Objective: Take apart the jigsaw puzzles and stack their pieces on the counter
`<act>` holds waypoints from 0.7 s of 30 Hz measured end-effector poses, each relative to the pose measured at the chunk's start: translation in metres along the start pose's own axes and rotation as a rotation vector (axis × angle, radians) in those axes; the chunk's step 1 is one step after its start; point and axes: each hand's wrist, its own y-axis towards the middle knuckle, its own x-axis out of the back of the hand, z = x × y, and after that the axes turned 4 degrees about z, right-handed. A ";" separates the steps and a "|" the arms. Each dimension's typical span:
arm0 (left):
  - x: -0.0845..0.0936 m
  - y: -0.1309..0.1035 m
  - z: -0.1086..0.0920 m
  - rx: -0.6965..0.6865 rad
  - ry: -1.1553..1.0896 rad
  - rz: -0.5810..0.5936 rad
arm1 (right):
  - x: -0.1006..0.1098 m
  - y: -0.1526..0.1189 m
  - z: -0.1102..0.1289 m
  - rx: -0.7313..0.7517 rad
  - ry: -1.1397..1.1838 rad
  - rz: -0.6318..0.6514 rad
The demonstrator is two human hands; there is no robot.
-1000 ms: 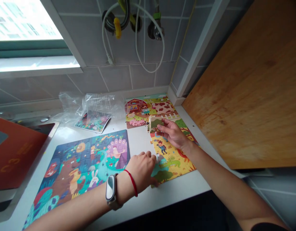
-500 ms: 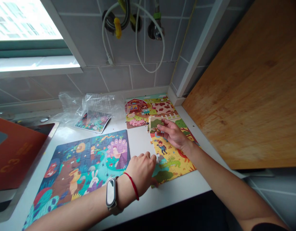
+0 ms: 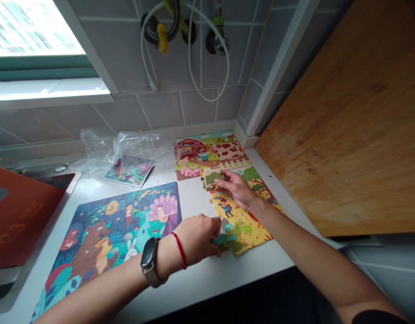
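My right hand (image 3: 239, 189) is closed on a small stack of puzzle pieces (image 3: 212, 177), the top one green and cream, held above the bright jigsaw puzzle (image 3: 250, 220). That puzzle has a barn and a cow at its far end and a yellow scene nearer me. At its near left corner, my left hand (image 3: 200, 238) has its fingers bent down in a pinch on a green puzzle piece (image 3: 223, 245), partly hidden by the fingers. A notched edge shows just right of this piece. The dark blue animal puzzle (image 3: 116, 229) lies flat to the left, under my left forearm.
A clear plastic bag (image 3: 126, 146) and a printed picture card (image 3: 129, 171) lie by the tiled wall. An orange box (image 3: 21, 216) stands at the left. A wooden panel (image 3: 339, 121) bounds the right side. A white cable and pipes hang above the counter.
My left hand has tilted and pulled the corner piece slightly left, baring a notched edge. My right hand has moved the stack a little left and toward me.
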 end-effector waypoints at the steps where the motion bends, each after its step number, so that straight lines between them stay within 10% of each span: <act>1: 0.004 0.000 0.003 -0.023 -0.052 0.005 | 0.000 0.000 -0.002 0.004 -0.013 -0.001; 11: 0.070 0.011 0.077 -0.017 -0.650 -0.155 | 0.005 0.000 0.006 0.026 0.106 -0.026; 21: 0.069 0.022 0.087 -0.141 -0.900 -0.312 | -0.009 -0.005 0.002 0.095 -0.129 0.121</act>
